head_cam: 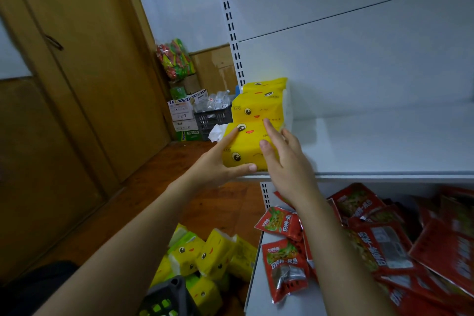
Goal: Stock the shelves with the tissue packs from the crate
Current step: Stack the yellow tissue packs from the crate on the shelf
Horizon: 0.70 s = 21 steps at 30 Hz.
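Head view puts the stacked tissue packs [256, 115] at the left end of the shelf [372, 151], with the front ones right at its edge. I read the left hand [218, 161] as the working grip: thumb under the lowest pack's bottom edge, fingers wrapped up its left side. The right hand [284, 161] lies flat, fingers straight, pressing the front face and holding nothing. These packs look light, soft and squashy in slick film, so I'd hold them by the broad sides and squeeze gently. More lie by the crate [174, 287] below.
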{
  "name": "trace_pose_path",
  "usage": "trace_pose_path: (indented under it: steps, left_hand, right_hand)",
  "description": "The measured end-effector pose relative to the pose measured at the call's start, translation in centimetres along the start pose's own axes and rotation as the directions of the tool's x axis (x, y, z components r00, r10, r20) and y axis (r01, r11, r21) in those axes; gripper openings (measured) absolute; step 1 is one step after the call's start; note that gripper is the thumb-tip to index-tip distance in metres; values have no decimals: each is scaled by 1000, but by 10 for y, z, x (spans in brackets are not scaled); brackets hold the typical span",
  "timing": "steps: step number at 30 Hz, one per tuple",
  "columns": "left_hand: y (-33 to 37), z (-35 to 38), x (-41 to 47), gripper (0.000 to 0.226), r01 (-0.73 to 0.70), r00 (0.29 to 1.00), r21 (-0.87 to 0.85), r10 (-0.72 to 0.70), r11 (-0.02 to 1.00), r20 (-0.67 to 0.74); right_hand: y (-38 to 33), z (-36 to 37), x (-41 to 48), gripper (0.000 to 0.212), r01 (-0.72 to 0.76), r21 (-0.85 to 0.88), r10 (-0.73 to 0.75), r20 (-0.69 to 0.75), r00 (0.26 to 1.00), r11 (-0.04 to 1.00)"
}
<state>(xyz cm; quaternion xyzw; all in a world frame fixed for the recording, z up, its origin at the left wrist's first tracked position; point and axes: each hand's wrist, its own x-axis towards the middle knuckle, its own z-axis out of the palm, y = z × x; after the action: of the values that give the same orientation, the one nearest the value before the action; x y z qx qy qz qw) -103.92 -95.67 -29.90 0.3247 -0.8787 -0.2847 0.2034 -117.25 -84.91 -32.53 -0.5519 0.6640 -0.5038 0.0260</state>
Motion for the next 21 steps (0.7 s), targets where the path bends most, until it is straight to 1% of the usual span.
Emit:
trace_pose_path:
  steps: [3,6,8,10,11,13,15,17,19,21]
  left_hand:
    - [4,1,0,115,-8,1000,-11,8,1000,28]
    - [7,3,-1,112,-13,999,-5,13,1000,51]
    - [7,2,-4,114,-21,999,31,20,999,33]
    - [8,0,-5,111,-8,999,80,12,997,-42]
    - [10,-2,-6,107,20,995,87,-11,996,-96]
    - [15,-5,-7,96,74,980,53,-63,996,-189]
    - [20,-7,-6,88,78,972,26,-70,997,-226]
    - [22,-8,-2,82,25,979,42,-16,999,-201]
    - [20,-4,2,78,-30,989,53,38,998,-140]
    - [17,0,5,78,-54,993,58,60,997,-104]
  right_hand:
    - [0,0,1,52,-31,-39,32,12,999,999]
    - [1,3,0,53,-43,-97,42,-15,999,994]
    - [1,4,-1,55,-35,-82,32,-41,999,996]
    - [0,3,-3,58,-22,-29,20,-67,998,999]
    - [0,2,-4,60,-10,-6,9,-78,997,1000]
    - [0,1,-4,61,16,19,-14,-92,996,1000]
    - [0,1,-5,62,35,26,-32,-91,995,999]
    - [1,1,-4,63,52,29,-49,-79,996,998]
    - [1,1,-4,64,69,31,-67,-59,996,997]
    - [2,0,-3,64,75,31,-74,-38,997,997]
